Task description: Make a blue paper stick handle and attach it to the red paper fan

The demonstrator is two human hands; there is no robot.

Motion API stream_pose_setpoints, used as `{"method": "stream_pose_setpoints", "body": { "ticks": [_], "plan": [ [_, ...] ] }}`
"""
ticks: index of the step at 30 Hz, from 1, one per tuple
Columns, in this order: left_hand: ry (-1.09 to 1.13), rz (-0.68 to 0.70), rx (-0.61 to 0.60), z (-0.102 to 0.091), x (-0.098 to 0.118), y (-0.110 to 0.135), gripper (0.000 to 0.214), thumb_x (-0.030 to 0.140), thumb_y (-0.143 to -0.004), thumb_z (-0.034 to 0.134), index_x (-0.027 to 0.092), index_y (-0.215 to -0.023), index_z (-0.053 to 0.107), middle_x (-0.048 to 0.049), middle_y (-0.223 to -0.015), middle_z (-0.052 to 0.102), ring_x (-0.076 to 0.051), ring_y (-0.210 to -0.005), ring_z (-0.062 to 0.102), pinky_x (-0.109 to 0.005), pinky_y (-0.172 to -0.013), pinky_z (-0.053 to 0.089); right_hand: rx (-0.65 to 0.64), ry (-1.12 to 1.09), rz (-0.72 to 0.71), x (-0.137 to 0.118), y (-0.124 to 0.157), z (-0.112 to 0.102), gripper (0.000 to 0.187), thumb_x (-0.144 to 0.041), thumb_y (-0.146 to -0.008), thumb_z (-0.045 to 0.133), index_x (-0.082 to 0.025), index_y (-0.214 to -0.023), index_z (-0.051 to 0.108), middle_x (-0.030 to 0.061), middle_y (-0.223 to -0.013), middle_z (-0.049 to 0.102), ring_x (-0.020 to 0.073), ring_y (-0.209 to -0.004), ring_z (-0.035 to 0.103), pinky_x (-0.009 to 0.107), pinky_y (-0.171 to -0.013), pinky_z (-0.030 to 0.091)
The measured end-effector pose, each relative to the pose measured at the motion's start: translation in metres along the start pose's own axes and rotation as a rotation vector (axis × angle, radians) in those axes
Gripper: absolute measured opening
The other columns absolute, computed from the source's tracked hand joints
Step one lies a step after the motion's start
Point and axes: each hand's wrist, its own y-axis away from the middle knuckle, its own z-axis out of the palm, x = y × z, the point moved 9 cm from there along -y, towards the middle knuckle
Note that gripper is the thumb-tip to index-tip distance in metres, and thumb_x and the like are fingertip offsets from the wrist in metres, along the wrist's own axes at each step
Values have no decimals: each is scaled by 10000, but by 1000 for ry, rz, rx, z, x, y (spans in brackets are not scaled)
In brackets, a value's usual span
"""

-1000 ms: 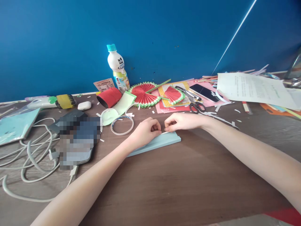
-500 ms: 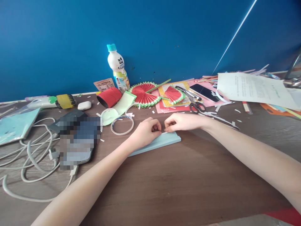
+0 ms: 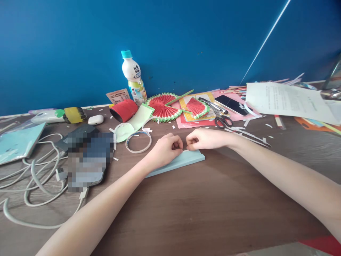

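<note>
A folded light blue paper strip (image 3: pixel 183 160) lies flat on the brown table (image 3: pixel 202 206) in the middle of the view. My left hand (image 3: pixel 165 149) rests on the strip's upper edge, fingers curled and pinching the fold. My right hand (image 3: pixel 204 138) meets it from the right, fingertips pinched on the same edge. The two hands nearly touch, and the part of the strip under them is hidden.
Behind the hands lie a tape ring (image 3: pixel 138 141), a red roll (image 3: pixel 124 110), a drink bottle (image 3: pixel 134 80), red-and-green paper fans (image 3: pixel 162 106), scissors (image 3: pixel 221 119), a phone (image 3: pixel 233 105) and loose sheets (image 3: pixel 287 101). White cables (image 3: pixel 39 177) and a blurred object (image 3: pixel 86 160) occupy the left.
</note>
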Motion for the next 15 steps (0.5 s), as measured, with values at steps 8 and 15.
{"method": "stream_pose_setpoints", "body": {
  "ticks": [8,15],
  "plan": [
    [-13,2,-1,-1,3,1,83,170,-688,511,193,-728,580,8,-765,484,-115,-677,509,-259,-689,438,9,10,-3,-3,1,0,179,-361,-718,503,-196,-649,504,-45,-631,505,92,-556,413,233,-518,290],
    [-9,23,-6,0,4,1,89,172,-695,507,196,-737,582,7,-766,489,-116,-683,510,-249,-680,434,20,28,-2,-4,0,-1,176,-356,-716,500,-196,-645,505,-43,-635,515,93,-559,423,230,-515,292]
  ]
}}
